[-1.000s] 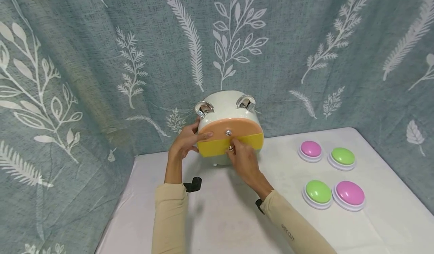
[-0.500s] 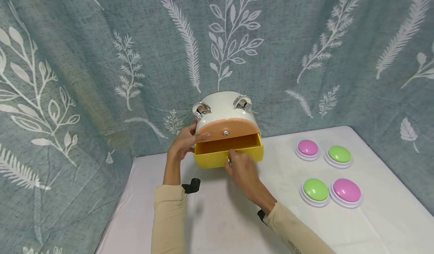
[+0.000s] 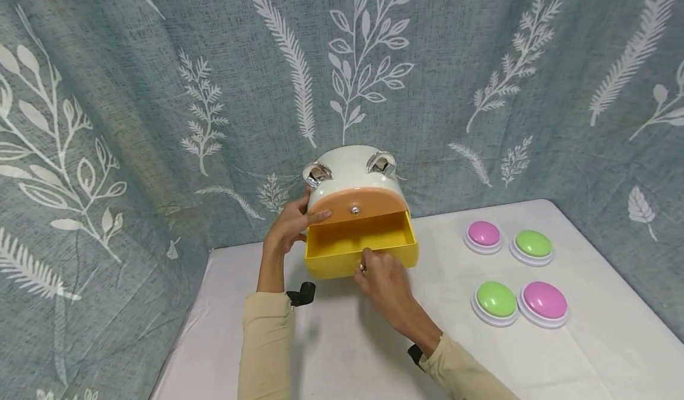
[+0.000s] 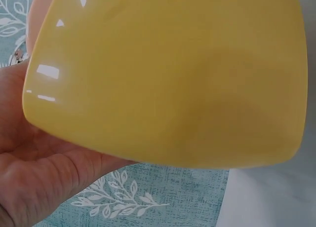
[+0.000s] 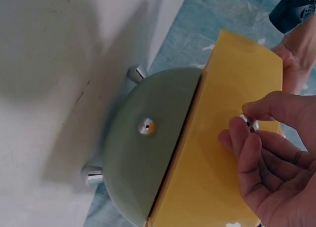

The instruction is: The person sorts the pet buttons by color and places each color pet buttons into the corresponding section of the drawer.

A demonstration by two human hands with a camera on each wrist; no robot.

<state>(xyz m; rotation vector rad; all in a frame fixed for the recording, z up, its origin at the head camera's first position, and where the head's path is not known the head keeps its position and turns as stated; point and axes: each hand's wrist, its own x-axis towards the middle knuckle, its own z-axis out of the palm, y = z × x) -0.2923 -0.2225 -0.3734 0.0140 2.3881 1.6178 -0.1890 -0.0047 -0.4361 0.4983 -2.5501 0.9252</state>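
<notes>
A small rounded drawer cabinet [image 3: 350, 168] with a white shell and two silver ear-like loops stands at the back of the table. Its middle yellow drawer [image 3: 333, 265] is pulled well out, and the inside looks bare. My right hand [image 3: 389, 281] pinches the silver knob [image 5: 255, 124] on that drawer's front. Holding the cabinet's left side, my left hand [image 3: 288, 225] has its thumb on the orange drawer [image 3: 371, 201] above; its other fingers are mostly hidden. Below, the green drawer [image 5: 148, 158] is closed. The left wrist view is filled by the yellow drawer's side.
Several push-button domes stand at the table's right: a pink one [image 3: 484, 234] and a green one [image 3: 533, 243] behind, a green one [image 3: 496, 298] and a pink one [image 3: 545, 300] in front. A patterned curtain [image 3: 240, 91] hangs close behind the cabinet.
The yellow drawer has slid out toward me from its closed position, my right hand drawing back with its knob. My left hand has stayed on the cabinet's side.
</notes>
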